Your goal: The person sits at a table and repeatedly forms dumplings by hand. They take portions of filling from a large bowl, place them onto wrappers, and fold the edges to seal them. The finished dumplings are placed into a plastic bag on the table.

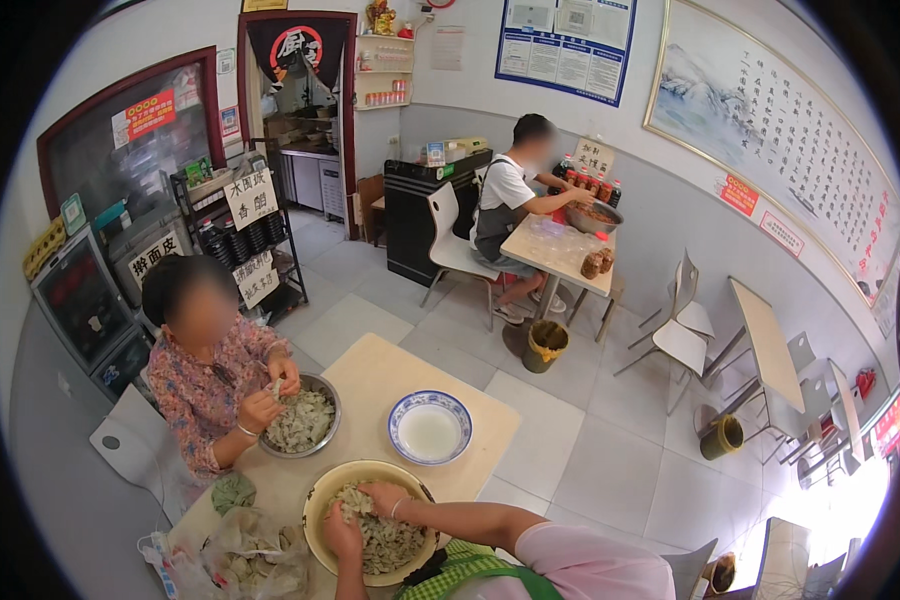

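Observation:
Both my hands are over a cream-yellow basin (313, 503) with a dark-chipped rim, heaped with small grey-green food pieces (395, 545) whose kind I cannot make out. My left hand (345, 535) is at the basin's left side, fingers closed on a pale grey-green food clump (350, 499). My right hand (384, 496), a bracelet at its wrist, comes from the right and pinches the same clump; its fingertips are partly hidden. Just beyond stands a white bowl with a blue patterned rim (430, 428), whitish inside.
Opposite on the left, a person in a floral top (202, 385) handles similar pieces over a steel bowl (336, 408). A clear plastic bag of pieces (255, 555) and a green bundle (233, 492) lie left of my basin. Farther back, another person (510, 195) works at a table (540, 248).

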`<state>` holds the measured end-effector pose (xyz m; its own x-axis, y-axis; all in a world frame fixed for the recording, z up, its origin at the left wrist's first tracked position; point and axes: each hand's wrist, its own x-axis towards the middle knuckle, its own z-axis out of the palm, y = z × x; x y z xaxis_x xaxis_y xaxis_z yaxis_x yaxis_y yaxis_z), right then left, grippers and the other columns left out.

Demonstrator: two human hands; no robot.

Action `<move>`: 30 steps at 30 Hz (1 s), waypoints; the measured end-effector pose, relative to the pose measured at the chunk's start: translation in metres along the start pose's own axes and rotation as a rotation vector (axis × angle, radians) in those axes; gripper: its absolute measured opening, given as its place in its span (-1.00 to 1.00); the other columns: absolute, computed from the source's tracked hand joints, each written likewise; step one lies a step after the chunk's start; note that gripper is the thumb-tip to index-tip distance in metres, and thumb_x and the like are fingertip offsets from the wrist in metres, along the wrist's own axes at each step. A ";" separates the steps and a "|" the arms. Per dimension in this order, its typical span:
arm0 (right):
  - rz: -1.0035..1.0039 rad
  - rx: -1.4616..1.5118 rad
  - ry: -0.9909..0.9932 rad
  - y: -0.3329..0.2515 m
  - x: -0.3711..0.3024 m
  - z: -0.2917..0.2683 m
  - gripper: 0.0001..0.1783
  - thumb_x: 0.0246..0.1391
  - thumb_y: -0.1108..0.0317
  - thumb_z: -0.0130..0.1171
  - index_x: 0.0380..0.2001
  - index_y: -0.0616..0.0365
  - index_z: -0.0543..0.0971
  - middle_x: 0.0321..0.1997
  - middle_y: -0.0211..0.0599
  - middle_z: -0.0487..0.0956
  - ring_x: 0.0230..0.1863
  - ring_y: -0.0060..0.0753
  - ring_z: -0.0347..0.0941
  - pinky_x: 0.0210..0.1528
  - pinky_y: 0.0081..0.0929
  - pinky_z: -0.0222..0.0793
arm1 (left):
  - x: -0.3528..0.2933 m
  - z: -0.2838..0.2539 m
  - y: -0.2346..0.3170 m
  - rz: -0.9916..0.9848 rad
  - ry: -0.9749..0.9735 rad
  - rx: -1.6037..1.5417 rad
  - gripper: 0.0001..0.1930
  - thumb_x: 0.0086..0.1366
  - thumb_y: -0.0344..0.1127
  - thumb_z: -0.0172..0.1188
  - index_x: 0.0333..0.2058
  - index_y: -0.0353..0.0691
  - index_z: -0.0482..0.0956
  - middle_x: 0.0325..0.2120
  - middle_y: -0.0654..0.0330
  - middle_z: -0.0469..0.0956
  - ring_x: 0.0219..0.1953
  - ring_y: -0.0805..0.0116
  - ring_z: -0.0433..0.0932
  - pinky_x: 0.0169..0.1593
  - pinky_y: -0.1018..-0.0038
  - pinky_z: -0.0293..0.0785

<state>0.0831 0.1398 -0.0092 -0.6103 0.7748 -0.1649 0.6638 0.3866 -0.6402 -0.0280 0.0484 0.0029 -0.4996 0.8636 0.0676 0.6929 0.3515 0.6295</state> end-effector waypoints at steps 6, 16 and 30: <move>-0.089 0.091 -0.164 0.002 0.010 -0.031 -0.45 -0.33 0.48 0.14 -0.10 0.01 0.39 -0.13 -0.07 0.40 -0.07 -0.05 0.30 -0.04 -0.24 0.22 | -0.002 -0.021 0.023 0.107 0.035 0.041 -0.71 0.03 -0.25 0.16 -0.25 -0.21 0.46 -0.35 0.00 0.46 -0.28 0.04 0.41 -0.21 0.22 0.32; -0.138 -0.020 -0.182 0.032 0.000 -0.036 -0.27 -0.39 0.45 0.27 0.00 0.02 0.29 -0.05 -0.06 0.34 -0.07 -0.02 0.30 -0.05 -0.24 0.27 | -0.022 -0.013 -0.018 -0.197 -0.096 -0.012 -0.60 -0.04 -0.37 0.19 -0.16 -0.18 0.39 -0.29 0.02 0.41 -0.22 0.06 0.39 -0.16 0.25 0.34; -0.122 0.221 -0.072 0.027 0.001 -0.019 -0.69 -0.18 0.57 -0.04 -0.29 0.06 0.46 -0.47 -0.09 0.48 -0.47 -0.10 0.43 -0.37 -0.31 0.33 | -0.025 -0.017 -0.011 -0.186 -0.301 0.008 -0.73 0.07 -0.24 0.13 -0.27 -0.23 0.42 -0.41 0.05 0.44 -0.32 0.10 0.44 -0.26 0.27 0.37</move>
<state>0.1081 0.1605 -0.0122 -0.7145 0.6885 -0.1244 0.4775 0.3500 -0.8059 -0.0316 0.0170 0.0074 -0.4427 0.8518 -0.2800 0.6092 0.5149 0.6031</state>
